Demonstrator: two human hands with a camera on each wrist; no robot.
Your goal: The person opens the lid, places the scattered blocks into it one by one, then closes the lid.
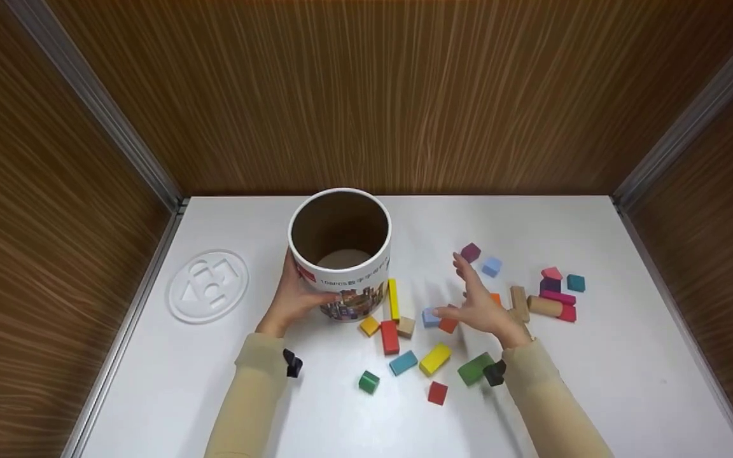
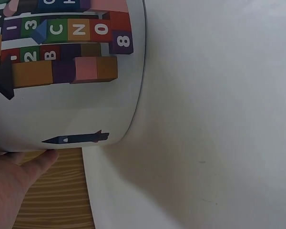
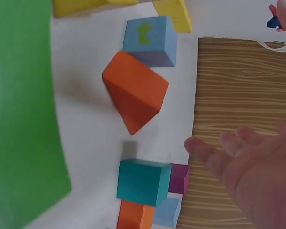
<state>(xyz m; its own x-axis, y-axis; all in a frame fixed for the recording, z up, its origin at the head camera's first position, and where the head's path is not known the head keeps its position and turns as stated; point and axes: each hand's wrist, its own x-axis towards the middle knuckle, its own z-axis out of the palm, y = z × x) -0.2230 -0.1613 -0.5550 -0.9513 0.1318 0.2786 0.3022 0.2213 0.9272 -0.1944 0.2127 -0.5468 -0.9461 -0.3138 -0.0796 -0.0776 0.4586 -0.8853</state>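
Forearms (image 1: 247, 401) outstretched, left grip (image 1: 293, 296) curved, right grip (image 1: 482, 309) loosely spread

A white tub (image 1: 366, 285) printed with colourful bricks opens mouth-up before us, its inner floor visible. Near it and off to the right, blocks (image 1: 435, 360) lie scattered, an orange wedge (image 3: 135, 88) just beside a light-blue block (image 3: 147, 39) marked with green.

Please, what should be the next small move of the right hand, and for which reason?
Probably lower the right hand and pinch the light blue block: the hand is open and holds nothing, and in the head view this block shows right by its fingertips. The left hand holds the container, where no block shows inside.
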